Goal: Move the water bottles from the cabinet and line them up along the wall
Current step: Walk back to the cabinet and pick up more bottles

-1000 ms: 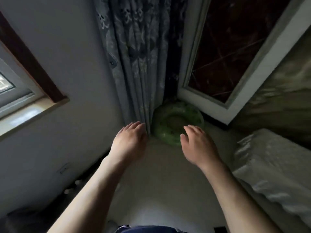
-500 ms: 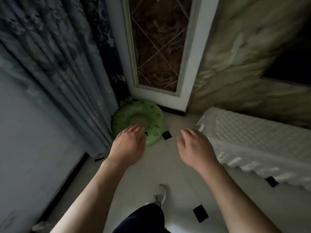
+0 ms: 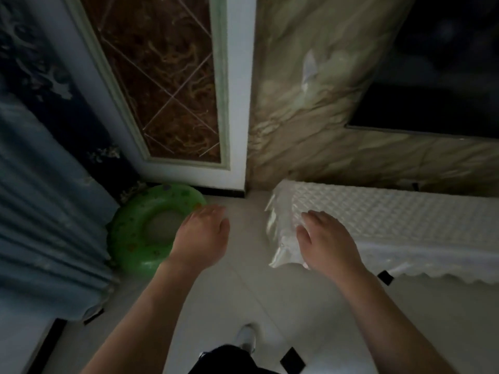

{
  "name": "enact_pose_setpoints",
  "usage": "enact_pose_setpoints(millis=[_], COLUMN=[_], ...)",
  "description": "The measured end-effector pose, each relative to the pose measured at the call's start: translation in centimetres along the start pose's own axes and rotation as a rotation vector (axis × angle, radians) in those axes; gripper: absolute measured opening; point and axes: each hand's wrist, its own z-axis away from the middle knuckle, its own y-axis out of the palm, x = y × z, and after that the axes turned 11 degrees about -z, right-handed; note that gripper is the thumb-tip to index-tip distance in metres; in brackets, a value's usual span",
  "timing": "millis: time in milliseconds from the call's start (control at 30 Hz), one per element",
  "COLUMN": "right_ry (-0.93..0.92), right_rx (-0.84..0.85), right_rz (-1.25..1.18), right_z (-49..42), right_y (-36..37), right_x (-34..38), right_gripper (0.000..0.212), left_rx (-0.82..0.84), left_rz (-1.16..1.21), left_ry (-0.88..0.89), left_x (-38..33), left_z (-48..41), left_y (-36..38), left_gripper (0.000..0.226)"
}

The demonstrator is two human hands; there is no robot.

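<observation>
A pale tiled floor (image 3: 243, 290) lies below us; our left hand (image 3: 201, 240) and right hand (image 3: 328, 242) hover mid-frame, fingers relaxed, holding nothing.

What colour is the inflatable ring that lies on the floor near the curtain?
Bright green with small darker spots, seen in the head view: the inflatable ring.

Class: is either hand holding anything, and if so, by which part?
Nothing is held: the left hand and the right hand are both open, with relaxed fingers that grip nothing.
</observation>
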Motion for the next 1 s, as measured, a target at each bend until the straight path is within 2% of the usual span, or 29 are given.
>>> enact_pose_setpoints(millis=[300, 533, 833, 1000], right_ry=[0.096, 0.065, 0.065, 0.114], right_rx=[-0.057, -0.080, -0.074, -0.092], right_rz=[-0.047, -0.027, -0.064, -0.082], right_z=[-4.0, -5.0, -3.3, -1.2], right_y=[-3.8, -6.8, -12.9, -17.1], right_x=[-7.6, -15.8, -31.9, -40.2], right_gripper=[0.032, 0.038, 0.035, 0.035], left_rx=[0.069, 0.061, 0.054, 0.090], left_rz=[-0.024, -0.084, -0.095, -0.125], left_ry=[0.102, 0.125, 0.138, 0.206], left_x=[-8.0, -16.1, -32.7, -42.6], left_z=[-7.9, -10.3, -11.0, -11.3], left_y=[0.2, 2.1, 7.2, 8.9], left_gripper=[0.062, 0.059, 0.062, 0.045])
